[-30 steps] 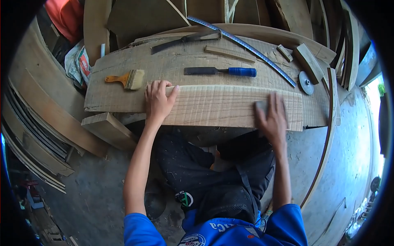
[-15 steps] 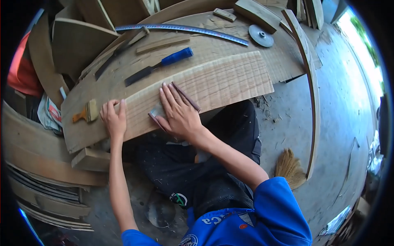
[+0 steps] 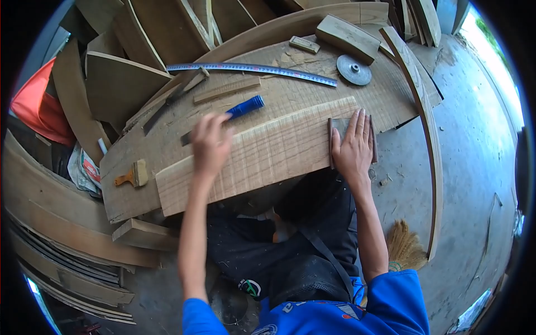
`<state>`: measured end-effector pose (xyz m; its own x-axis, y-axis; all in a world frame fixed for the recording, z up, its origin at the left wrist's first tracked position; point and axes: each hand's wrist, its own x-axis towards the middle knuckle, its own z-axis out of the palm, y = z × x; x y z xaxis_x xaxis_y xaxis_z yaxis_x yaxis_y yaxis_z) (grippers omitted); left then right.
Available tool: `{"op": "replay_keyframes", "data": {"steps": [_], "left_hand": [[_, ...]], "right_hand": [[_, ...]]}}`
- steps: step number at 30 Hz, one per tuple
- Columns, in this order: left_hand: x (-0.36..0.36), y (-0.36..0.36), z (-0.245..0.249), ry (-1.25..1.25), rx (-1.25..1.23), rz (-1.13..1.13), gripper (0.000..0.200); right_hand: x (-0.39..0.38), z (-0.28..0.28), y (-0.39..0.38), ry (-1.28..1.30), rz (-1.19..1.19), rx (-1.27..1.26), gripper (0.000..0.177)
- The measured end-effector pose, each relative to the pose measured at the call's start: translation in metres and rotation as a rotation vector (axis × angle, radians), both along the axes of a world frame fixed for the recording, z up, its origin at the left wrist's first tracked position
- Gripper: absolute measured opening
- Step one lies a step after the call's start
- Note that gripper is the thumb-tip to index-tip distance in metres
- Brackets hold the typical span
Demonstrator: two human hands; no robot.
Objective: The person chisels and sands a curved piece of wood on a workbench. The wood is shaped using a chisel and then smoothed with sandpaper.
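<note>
Since half a second ago, my right hand (image 3: 353,146) has slid with the sandpaper (image 3: 339,127) from the left part of the plank (image 3: 262,156) to its right end, and my left hand (image 3: 211,142) has come away from the plank's left end to its upper edge near the middle. Now the right hand lies flat on the sandpaper, fingers stretched out and slightly spread, so its grip is open and pressing down rather than clasping; the sheet's dark edges show on both sides of the palm. My left hand is blurred, so I cannot tell whether its grip is open or closed; it sits over the plank's far edge, just beside the chisel (image 3: 245,106) with the blue handle. The plank lies slanted across the wooden worktop (image 3: 301,92), over my lap. A paintbrush (image 3: 133,176) lies on the worktop near the plank's left end. Beyond the chisel lie a thin wooden strip (image 3: 227,89) and a long steel ruler (image 3: 251,68). Near the ruler's right end rests a round metal disc (image 3: 354,70), with a wooden block (image 3: 346,30) behind it. A straw broom (image 3: 403,245) lies on the concrete floor by my right elbow.
</note>
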<state>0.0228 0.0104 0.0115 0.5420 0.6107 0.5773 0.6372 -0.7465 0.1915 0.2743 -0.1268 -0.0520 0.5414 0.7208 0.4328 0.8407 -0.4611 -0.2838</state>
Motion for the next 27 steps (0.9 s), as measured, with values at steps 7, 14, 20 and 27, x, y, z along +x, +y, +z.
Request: {"op": "replay_keyframes", "data": {"steps": [7,14,20,27], "left_hand": [[0.074,0.036,-0.019,0.113,-0.052,-0.050,0.036],[0.066,0.023,-0.009,0.098,-0.045,-0.143,0.029],[0.066,0.026,-0.011,0.172,0.082,-0.252,0.028],[0.064,0.029,-0.016,0.264,0.113,-0.305,0.031]], "right_hand": [[0.001,0.003,-0.001,0.013,0.000,-0.016,0.067],[0.000,0.002,-0.001,0.017,0.001,-0.019,0.066],[0.001,0.001,0.000,-0.002,-0.008,-0.029,0.066],[0.001,0.000,0.000,-0.007,0.007,-0.027,0.066]]}}
